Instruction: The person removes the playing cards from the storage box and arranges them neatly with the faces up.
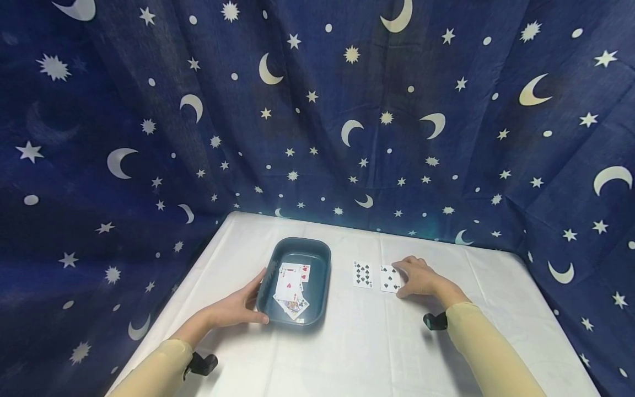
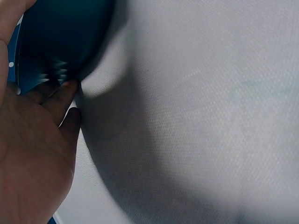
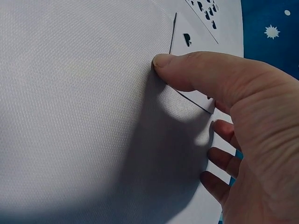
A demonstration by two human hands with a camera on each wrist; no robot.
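Note:
My left hand [image 1: 243, 306] rests against the left side of a dark teal tray [image 1: 324, 286], thumb at its near left corner. In the left wrist view, its fairly straight fingers [image 2: 63, 100] touch the tray's outer wall. Several playing cards [image 1: 289, 286] lie overlapping inside the tray, red hearts and a picture card among them. To the right, my right hand [image 1: 419, 277] pinches a spade playing card [image 1: 389, 280] at its right side. The right wrist view shows the thumb [image 3: 180, 70] over the card's edge; the index fingertip is mostly hidden.
Another spade card [image 1: 363, 274] lies face up just left of the held one, between it and the tray. A white cloth [image 1: 337, 358] covers the table. Behind and at the sides hangs a dark blue curtain [image 1: 317, 127] with moons and stars.

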